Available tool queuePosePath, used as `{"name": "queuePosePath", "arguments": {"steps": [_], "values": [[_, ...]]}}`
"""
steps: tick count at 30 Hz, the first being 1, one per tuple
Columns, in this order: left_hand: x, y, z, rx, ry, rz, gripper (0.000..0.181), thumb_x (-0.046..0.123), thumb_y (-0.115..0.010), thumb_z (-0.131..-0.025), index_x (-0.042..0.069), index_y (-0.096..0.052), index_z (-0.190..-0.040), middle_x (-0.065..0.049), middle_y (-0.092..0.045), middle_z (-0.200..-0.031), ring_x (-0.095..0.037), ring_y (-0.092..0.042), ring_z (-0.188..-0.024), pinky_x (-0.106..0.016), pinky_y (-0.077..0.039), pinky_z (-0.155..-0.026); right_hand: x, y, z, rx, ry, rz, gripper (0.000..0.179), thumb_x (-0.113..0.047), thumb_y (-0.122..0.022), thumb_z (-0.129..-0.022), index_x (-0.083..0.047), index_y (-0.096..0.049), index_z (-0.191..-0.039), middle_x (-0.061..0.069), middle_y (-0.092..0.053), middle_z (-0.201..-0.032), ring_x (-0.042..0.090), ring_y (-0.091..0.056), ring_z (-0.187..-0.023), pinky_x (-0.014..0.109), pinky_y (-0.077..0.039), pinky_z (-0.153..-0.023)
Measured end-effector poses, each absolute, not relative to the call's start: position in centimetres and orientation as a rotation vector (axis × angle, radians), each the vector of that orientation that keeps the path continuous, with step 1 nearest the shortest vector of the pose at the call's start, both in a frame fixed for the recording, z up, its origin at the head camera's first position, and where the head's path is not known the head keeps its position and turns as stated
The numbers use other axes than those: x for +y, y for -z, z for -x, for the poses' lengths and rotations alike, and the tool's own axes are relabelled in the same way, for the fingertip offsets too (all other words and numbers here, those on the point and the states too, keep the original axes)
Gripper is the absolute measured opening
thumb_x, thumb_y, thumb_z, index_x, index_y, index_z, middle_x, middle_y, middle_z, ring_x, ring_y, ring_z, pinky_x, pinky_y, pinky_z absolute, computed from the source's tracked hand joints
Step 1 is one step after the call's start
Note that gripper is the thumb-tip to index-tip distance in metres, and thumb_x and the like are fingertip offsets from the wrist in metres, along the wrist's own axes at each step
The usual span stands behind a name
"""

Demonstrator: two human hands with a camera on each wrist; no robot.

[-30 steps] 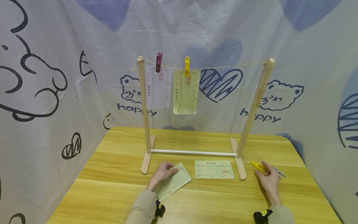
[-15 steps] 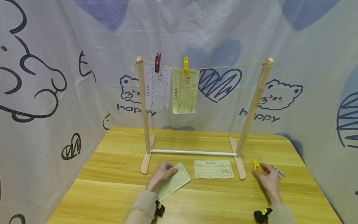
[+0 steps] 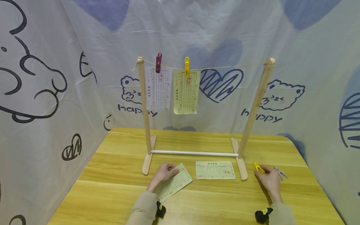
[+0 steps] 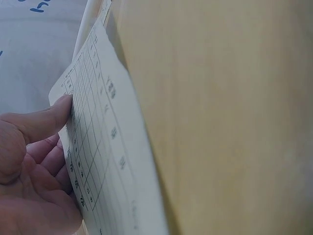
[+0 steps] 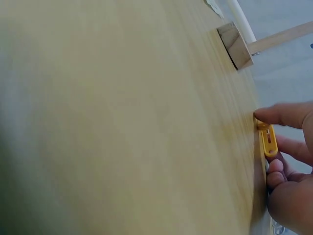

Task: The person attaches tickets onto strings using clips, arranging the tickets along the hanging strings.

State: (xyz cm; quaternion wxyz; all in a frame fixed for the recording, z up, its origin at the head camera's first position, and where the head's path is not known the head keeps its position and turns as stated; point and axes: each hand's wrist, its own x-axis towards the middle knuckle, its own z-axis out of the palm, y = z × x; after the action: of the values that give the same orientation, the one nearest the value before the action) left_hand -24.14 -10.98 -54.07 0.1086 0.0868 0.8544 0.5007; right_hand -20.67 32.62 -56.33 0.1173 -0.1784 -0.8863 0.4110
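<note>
My left hand [image 3: 162, 175] pinches a pale green printed form slip [image 3: 180, 180] at the table's front left. In the left wrist view the thumb lies on the slip's printed face [image 4: 110, 161], with the other fingers behind it. At the right, my right hand [image 3: 270, 182] holds a yellow plastic clothespin [image 3: 258, 167] low over the tabletop. The right wrist view shows this clothespin [image 5: 269, 142] between thumb and fingers, partly covered by them. A grey clothespin [image 3: 281, 172] lies just beyond the right hand. Another pale green slip [image 3: 215, 170] lies flat between the hands.
A wooden stand with a white crossbar [image 3: 194, 153] carries a string [image 3: 225, 67]. From it hang a white slip [image 3: 158, 93] under a maroon clothespin [image 3: 158, 63] and a yellow-green slip [image 3: 185, 97] under a yellow one. A printed cloth [image 3: 213, 25] closes off the back.
The yellow clothespin has turned slightly back and forth in my right fingers, the hand shifting a little left. My left hand and its slip stay in place.
</note>
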Motion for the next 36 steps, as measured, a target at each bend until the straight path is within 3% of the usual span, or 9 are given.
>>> {"name": "queuePosePath", "arguments": {"steps": [8, 17, 21, 29, 33, 36], "values": [[-11.0, 54.1, 24.1, 2.522, -1.467, -0.277, 0.019, 0.014, -0.068, -0.096, -0.005, -0.071, -0.095, -0.010, -0.066, -0.076, -0.009, -0.046, -0.062, -0.021, -0.039, -0.056, 33.1, 56.5, 20.5, -2.664, -1.184, 0.506, 0.051, -0.017, -0.076, -0.088, 0.011, -0.061, -0.128, 0.034, -0.062, -0.121, 0.041, -0.060, -0.105, 0.025, -0.046, -0.071], [-11.0, 54.1, 24.2, 2.513, -1.478, -0.267, 0.018, 0.012, -0.068, -0.095, -0.006, -0.071, -0.093, -0.001, -0.059, -0.071, -0.009, -0.045, -0.061, -0.019, -0.037, -0.056, 32.6, 56.2, 20.5, -2.645, -1.085, 0.508, 0.035, -0.011, -0.070, -0.093, 0.009, -0.066, -0.121, 0.028, -0.064, -0.104, 0.025, -0.054, -0.081, 0.024, -0.039, -0.062], [-11.0, 54.0, 24.2, 2.517, -1.482, -0.268, 0.018, 0.012, -0.068, -0.095, -0.006, -0.070, -0.092, 0.001, -0.057, -0.070, -0.009, -0.044, -0.061, -0.019, -0.036, -0.055, 32.3, 56.2, 20.6, -2.637, -1.037, 0.465, 0.031, -0.011, -0.065, -0.097, 0.007, -0.065, -0.122, 0.025, -0.063, -0.099, 0.027, -0.052, -0.082, 0.029, -0.038, -0.066], [-11.1, 54.2, 24.3, 2.507, -1.477, -0.266, 0.020, 0.015, -0.067, -0.096, -0.005, -0.070, -0.094, 0.002, -0.056, -0.071, -0.008, -0.044, -0.062, -0.019, -0.036, -0.055, 32.1, 56.4, 20.5, -2.591, -1.094, 0.505, 0.036, -0.018, -0.053, -0.105, 0.006, -0.058, -0.131, 0.026, -0.061, -0.104, 0.030, -0.054, -0.088, 0.030, -0.041, -0.068], [-11.1, 54.2, 24.3, 2.451, -1.519, -0.237, 0.020, 0.015, -0.066, -0.097, -0.004, -0.070, -0.095, 0.002, -0.053, -0.070, -0.009, -0.043, -0.061, -0.020, -0.036, -0.056, 32.0, 56.1, 20.4, -2.543, -1.238, 0.523, 0.048, -0.031, -0.043, -0.109, 0.005, -0.055, -0.138, 0.033, -0.059, -0.127, 0.039, -0.056, -0.108, 0.045, -0.050, -0.086], [-11.0, 54.2, 24.3, 2.409, -1.554, -0.199, 0.020, 0.015, -0.066, -0.098, -0.004, -0.070, -0.096, 0.002, -0.052, -0.069, -0.010, -0.043, -0.061, -0.020, -0.036, -0.056, 31.9, 55.8, 20.3, -2.483, -1.367, 0.542, 0.057, -0.038, -0.033, -0.110, 0.005, -0.052, -0.141, 0.033, -0.049, -0.145, 0.047, -0.047, -0.131, 0.059, -0.041, -0.107]]}}
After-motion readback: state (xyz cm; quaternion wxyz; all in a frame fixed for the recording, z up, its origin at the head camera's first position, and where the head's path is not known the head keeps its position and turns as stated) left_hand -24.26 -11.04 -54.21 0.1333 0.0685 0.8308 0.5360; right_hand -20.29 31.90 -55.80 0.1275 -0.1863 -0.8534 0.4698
